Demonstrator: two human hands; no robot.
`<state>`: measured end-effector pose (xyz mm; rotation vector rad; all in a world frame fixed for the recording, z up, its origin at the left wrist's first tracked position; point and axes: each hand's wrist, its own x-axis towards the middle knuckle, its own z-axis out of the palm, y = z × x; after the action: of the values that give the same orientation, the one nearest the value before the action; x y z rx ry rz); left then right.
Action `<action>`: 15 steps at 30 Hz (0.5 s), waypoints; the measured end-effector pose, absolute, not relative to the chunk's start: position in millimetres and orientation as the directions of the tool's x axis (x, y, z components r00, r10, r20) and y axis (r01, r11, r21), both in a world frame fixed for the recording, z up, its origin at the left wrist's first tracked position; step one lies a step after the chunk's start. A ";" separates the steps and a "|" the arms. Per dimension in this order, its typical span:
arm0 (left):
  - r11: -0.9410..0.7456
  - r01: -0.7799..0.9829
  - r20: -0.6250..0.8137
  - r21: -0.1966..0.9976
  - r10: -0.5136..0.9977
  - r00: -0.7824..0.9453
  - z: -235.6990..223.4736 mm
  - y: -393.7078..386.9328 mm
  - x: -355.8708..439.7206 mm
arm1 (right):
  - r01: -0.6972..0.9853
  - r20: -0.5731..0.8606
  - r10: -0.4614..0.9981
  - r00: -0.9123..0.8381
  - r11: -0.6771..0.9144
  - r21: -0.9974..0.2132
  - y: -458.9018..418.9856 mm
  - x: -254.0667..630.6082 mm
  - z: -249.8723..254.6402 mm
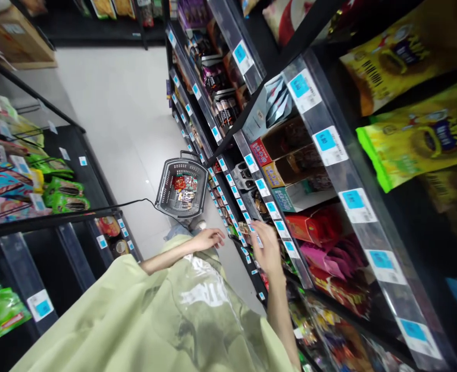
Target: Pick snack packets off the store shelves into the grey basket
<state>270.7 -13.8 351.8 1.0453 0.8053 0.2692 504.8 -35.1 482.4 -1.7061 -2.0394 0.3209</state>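
My left hand (209, 238) hovers in front of my light green shirt (147, 305), fingers loosely stretched out and holding nothing. To the right, my right hand (267, 247) is raised beside the shelf's edge, its fingers apart and nothing visible in them. Whether it touches the shelf, I cannot tell. Nearest to it are price labels (281, 228) on the shelf strip and red packets (309, 226) behind them. A dark grey shopping basket (162, 181) stands on the floor ahead of my feet, with several small packets (186, 190) inside.
Tall black shelving (368, 217) runs along my right, with yellow snack bags (426, 134) jutting out. A rack on the left holds green packets (65, 196). Light floor tiles (112, 98) lie between, and a cardboard box (23, 36) stands at the far left.
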 end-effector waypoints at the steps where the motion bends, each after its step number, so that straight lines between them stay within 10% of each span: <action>1: 0.494 0.171 -0.462 0.853 0.560 0.687 350.2 -15.1 275.5 | 0.835 0.124 0.970 -0.210 0.244 -0.493 -37.5 497.9 474.0; 6: 0.427 0.200 -0.451 0.882 0.638 0.624 349.6 -21.2 300.1 | 0.746 -0.123 0.873 -0.471 0.320 -0.585 -57.5 472.0 436.2; 15: 0.342 0.282 -0.439 0.897 0.774 0.457 359.3 -42.5 302.9 | 0.653 -0.134 0.854 -0.503 0.274 -0.707 -59.3 474.6 415.1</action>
<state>302.9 -42.5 359.3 1.2280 1.1010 0.4225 474.6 -59.3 415.1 -1.3864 -2.2738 1.0572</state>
